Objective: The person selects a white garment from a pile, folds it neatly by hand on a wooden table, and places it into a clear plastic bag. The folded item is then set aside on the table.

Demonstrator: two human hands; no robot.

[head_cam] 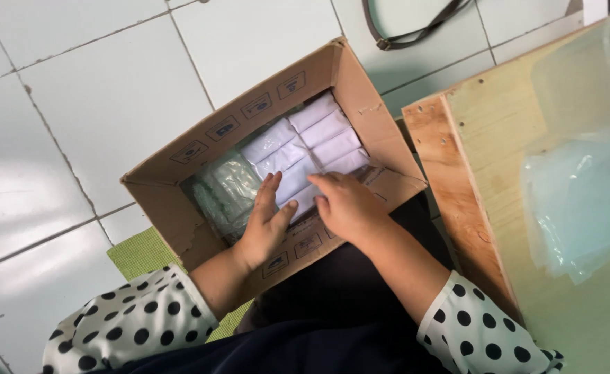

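Head view, person seated on tiled floor [97, 104], open cardboard box [180, 173] in front of the lap. Both hands inside the box.

Left hand [267, 221]: flat, fingers spread and pointing to about 12 o'clock, palm pressing down. Grip is wide, nothing clasped. It rests at the seam between the white packs [319, 135] and the greenish bagged bundle [225, 187]; bundle lies at its 10 o'clock, touching or just beside the fingers.

Right hand [346, 204]: fingers curled, tips aimed to 9–10 o'clock, sitting on the near end of the white packs. Grip narrow; whether it pinches a pack edge or only presses, cannot tell, fingertips partly hidden by the hand itself.

White packs: stacked in rows, filling the box's right half, long axes running roughly 8 to 2 o'clock, parallel to the box's long walls. Rows extend from both hands toward 1 o'clock. Nearest pack lies between the two hands, right hand closer and on top of it; the left thumb touches its side.

Rest: wooden table [485, 180] at 3 o'clock of the box, clear plastic bags [582, 201] piled on it. Green mat [139, 253] under the box's near-left corner. Dark strap [409, 31] on the floor at 12 o'clock. Polka-dot sleeves [125, 325] on both arms.
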